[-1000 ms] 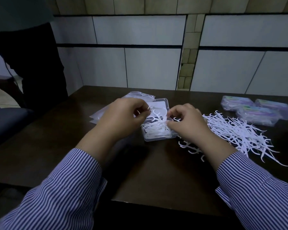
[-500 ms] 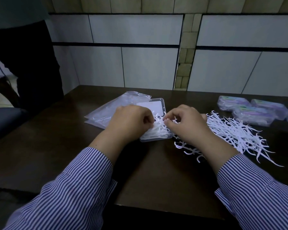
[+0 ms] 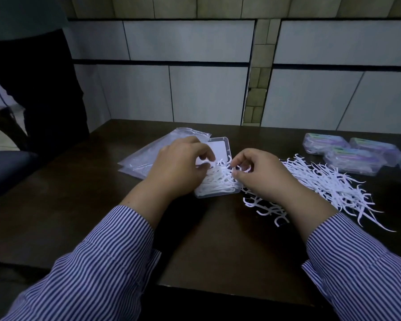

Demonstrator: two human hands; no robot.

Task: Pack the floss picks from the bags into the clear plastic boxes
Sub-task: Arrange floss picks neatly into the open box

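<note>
An open clear plastic box (image 3: 222, 142) lies on the dark table, with white floss picks (image 3: 218, 181) heaped in its near half. My left hand (image 3: 178, 167) hovers over the box's left side and pinches a pick between thumb and fingers. On the box's right side, my right hand (image 3: 262, 174) has its fingers curled around picks at the rim. A large loose pile of floss picks (image 3: 329, 184) spreads to the right, and a few more picks (image 3: 266, 207) lie under my right wrist.
Empty clear bags (image 3: 148, 154) lie flat left of the box. Several closed, filled boxes (image 3: 354, 156) stand at the back right. A person in dark clothes (image 3: 39, 77) stands at the table's left end. The tiled wall (image 3: 195, 89) runs close behind the table.
Both hands have shifted slightly over the box while handling picks. The view has tilted so that more of the bags shows left of the box.
</note>
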